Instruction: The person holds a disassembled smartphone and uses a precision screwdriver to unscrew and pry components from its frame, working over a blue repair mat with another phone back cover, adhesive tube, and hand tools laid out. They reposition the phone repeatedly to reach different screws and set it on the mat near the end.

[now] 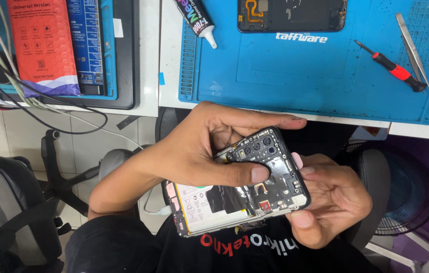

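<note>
My left hand (194, 151) pinches the opened phone (242, 184) over my lap while my right hand (333, 199) cups its edge; too hard a squeeze could crack exposed boards.

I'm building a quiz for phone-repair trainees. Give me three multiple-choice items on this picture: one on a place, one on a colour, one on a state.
1. Where does the screwdriver lie?
A. on the blue mat
B. on the floor
C. in the person's lap

2. What colour is the screwdriver's handle?
A. green and white
B. red and black
C. all yellow

3. In what state is the phone held by the left hand and right hand?
A. back cover fitted
B. back removed, inner parts showing
C. wrapped in paper

Answers: 1 A, it rests on the blue mat beside the tweezers. 2 B, the grip is red with black ends. 3 B, the camera lenses, metal shields and battery are bare.
</note>
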`<state>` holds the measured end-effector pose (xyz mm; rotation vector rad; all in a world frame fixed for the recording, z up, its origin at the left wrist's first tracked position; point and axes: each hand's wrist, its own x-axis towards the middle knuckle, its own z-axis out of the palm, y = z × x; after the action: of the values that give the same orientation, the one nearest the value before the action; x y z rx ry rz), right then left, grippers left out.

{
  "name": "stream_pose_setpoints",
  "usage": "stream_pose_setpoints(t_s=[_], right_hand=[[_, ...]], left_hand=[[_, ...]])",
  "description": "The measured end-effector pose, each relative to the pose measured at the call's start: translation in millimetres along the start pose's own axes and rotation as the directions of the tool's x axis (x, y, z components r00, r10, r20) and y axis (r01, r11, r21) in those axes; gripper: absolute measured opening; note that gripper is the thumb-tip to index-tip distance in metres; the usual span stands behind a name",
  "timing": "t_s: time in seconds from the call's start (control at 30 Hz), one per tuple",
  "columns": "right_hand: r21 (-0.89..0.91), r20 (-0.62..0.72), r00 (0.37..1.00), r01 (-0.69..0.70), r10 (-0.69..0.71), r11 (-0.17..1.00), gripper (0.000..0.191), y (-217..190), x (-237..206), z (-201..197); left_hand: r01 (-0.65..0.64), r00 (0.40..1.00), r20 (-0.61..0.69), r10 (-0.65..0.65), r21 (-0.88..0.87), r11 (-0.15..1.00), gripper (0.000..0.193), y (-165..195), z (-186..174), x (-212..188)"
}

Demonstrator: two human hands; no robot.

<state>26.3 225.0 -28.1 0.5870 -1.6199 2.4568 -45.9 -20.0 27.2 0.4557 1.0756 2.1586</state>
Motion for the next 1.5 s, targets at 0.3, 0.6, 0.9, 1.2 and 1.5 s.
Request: stream_pose_setpoints(t_s=[0.3, 0.6, 0.9, 1.2, 1.5], right_hand=[[-0.044, -0.146, 0.989, -0.002, -0.004, 0.999, 0.045, 0, -8, 9], [-0.162, -0.272, 0.955, 0.077, -0.12, 0.984, 0.04, 3, -6, 21], [-0.138, -0.264, 0.958, 0.076, -0.111, 0.988, 0.023, 1, 8, 24], [-0.13, -0.332, 0.937, 0.072, -0.112, 0.989, 0.021, 5, 10, 22], [-0.143, -0.421, 0.906, -0.103, 0.033, 0.984, 0.016, 0, 29, 18]], left_hand=[[0.016, 0.992, -0.122, 0.0, 0.129, 0.992, 0.07, 13, 14, 2], [-0.172, 0.882, -0.162, 0.442, 0.763, 0.623, 0.069, 5, 30, -4], [-0.312, 0.779, -0.06, 0.625, 0.827, 0.468, 0.065, -22, 32, -4], [-0.346, 0.734, -0.069, 0.676, 0.818, 0.46, 0.063, -33, 35, 0], [-0.26, 0.856, -0.136, 0.5, 0.721, 0.642, 0.084, -35, 22, 9]])
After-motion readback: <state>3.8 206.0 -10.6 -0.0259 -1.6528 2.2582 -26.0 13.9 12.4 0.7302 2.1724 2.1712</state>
